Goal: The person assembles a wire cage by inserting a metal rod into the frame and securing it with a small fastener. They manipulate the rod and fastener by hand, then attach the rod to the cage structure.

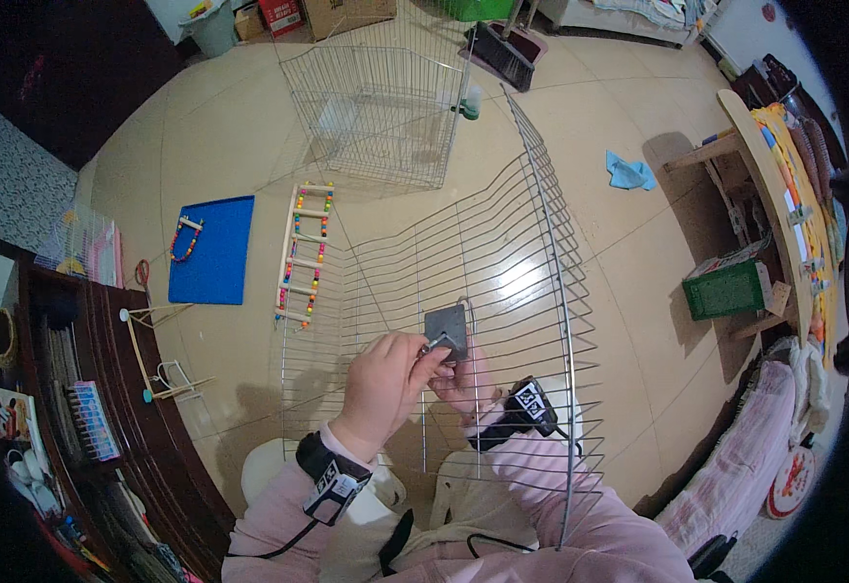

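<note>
A curved silver wire cage panel (502, 282) carries a small grey square plate (447, 330); left hand (382, 384) and right hand (463, 381) fingers pinch the plate.

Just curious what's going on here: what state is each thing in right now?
Wire cage panel: held upright, unattached.
Grey plate: against the panel, pinched by both hands.
Left hand: gripping the plate.
Right hand: behind the wires, fingers closed.
Toy ladder: flat on floor.

Quantities: two hands (382, 381), two wrist bands (332, 480), two wire panels (502, 282), possibly more in the folded stack; one grey plate (447, 330), one ladder (305, 251), one blue tray (213, 250), one cloth (629, 173).
</note>
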The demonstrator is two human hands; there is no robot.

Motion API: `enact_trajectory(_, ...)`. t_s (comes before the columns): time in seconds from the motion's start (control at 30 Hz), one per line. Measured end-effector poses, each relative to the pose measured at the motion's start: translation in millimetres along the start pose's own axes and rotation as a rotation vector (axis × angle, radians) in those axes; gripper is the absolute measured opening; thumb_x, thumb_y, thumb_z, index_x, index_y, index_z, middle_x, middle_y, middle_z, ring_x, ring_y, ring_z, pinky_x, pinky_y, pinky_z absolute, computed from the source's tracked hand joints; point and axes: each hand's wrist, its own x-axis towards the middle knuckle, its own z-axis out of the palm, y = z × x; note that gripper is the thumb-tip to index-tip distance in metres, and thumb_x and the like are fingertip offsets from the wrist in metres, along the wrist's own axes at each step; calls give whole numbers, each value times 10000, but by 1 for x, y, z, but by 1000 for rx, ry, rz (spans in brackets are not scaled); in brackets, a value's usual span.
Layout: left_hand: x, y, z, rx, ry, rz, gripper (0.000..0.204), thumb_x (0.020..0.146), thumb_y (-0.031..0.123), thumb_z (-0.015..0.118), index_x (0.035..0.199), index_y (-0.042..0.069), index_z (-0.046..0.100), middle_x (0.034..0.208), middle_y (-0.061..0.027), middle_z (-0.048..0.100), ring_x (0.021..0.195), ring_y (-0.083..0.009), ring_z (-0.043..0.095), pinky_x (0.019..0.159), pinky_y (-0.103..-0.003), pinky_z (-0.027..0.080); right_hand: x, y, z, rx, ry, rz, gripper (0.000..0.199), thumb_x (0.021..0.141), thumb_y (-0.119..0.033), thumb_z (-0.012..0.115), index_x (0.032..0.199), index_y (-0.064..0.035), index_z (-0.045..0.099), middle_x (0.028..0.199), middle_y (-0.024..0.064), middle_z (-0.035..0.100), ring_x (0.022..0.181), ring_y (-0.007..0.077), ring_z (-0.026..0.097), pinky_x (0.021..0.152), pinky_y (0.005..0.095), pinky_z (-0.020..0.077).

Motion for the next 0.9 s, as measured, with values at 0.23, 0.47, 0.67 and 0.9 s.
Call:
enact_trajectory(0.23, 2, 5, -7, 119, 30, 120, 257, 747, 255, 638, 680, 48, 502, 645, -100, 508, 599, -287, 508, 516, -364, 406, -11, 0, 6, -144, 189, 46, 386, 881, -458, 390, 726, -120, 495, 567, -36, 429, 464, 48, 327, 372, 173, 229)
enact_trajectory(0.47, -3, 13, -9, 177, 3, -18, 246, 799, 229, 579, 658, 51, 483, 597, -110, 506, 585, -302, 513, 517, -383, 407, -3, 6, -1, -126, 137, -4, 362, 879, -428, 398, 703, -125, 491, 535, -37, 416, 441, 46, 323, 329, 164, 212)
enact_trajectory(0.67, -6, 7, -4, 164, -11, -153, 263, 842, 253, 509, 679, 46, 494, 644, -123, 555, 599, -307, 543, 521, -408, 436, 2, 6, -2, -249, 164, -23, 303, 881, -352, 407, 716, -120, 513, 509, -18, 456, 392, 52, 392, 273, 164, 267)
enact_trajectory(0.9, -7, -1, 1, 77, -12, -172, 192, 835, 186, 511, 717, 36, 483, 643, -146, 534, 614, -342, 522, 555, -418, 414, 5, 7, -2, -203, 233, -19, 272, 875, -333, 423, 747, -115, 526, 555, -12, 508, 405, 56, 448, 309, 158, 346)
